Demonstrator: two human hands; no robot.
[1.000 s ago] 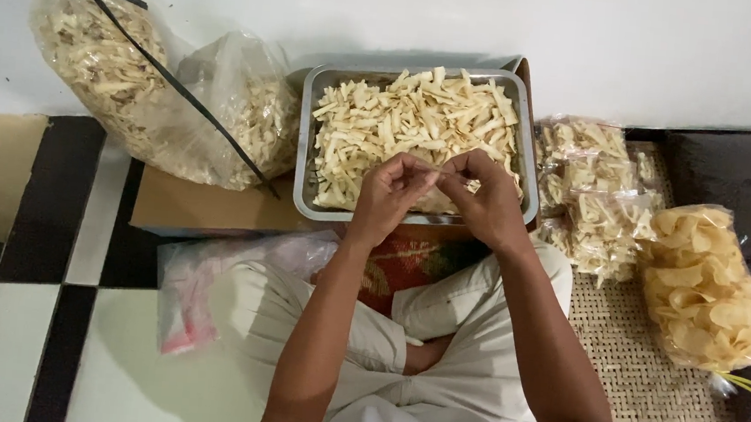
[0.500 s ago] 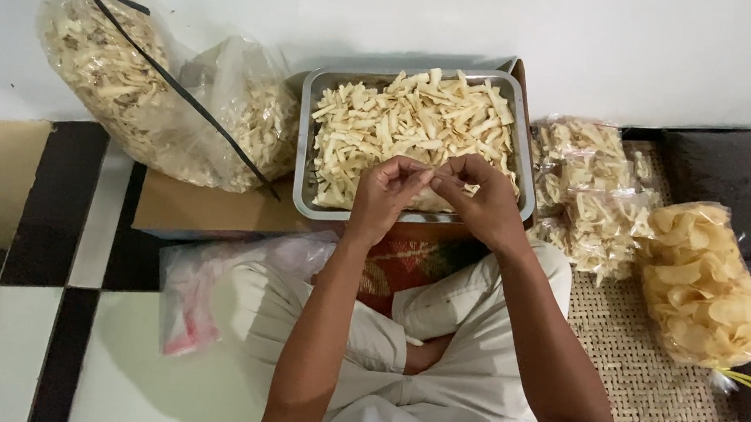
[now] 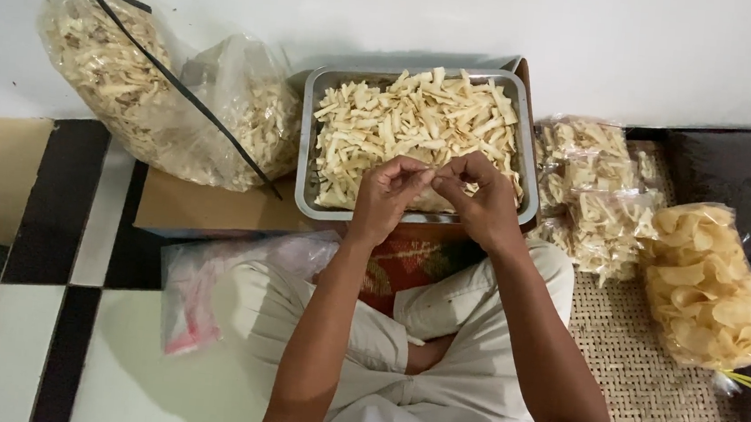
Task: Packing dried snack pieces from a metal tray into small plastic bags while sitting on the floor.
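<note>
We see our left hand (image 3: 387, 194) and right hand (image 3: 482, 200) almost where they were half a second ago: fingertips pinched together and meeting over the near edge of the metal tray (image 3: 309, 143). What they pinch is too small to make out, so we cannot tell whether anything is actually gripped. Against the frame a second back, the thin line stretched between the two hands is gone and the fingertips have closed up; the whole view has barely shifted.

Under the hands the tray is heaped with pale strip-shaped chips (image 3: 418, 121) (nearly to the rim), and it rests on a cardboard box (image 3: 206, 207). The tray's far edge lies close to the white wall (image 3: 497, 24), so there is little room beyond it.

To the left, a big clear bag of chips (image 3: 135, 85) tied with a black cord leans on the wall, close beside the tray. A flat pile of empty plastic bags (image 3: 199, 295) lies by our left knee on the tiled floor (image 3: 94, 376), which is open further left.

To the right, small filled packets (image 3: 596, 193) crowd against the tray, and a bag of round yellow crackers (image 3: 704, 286) lies on the woven mat (image 3: 655, 403).
</note>
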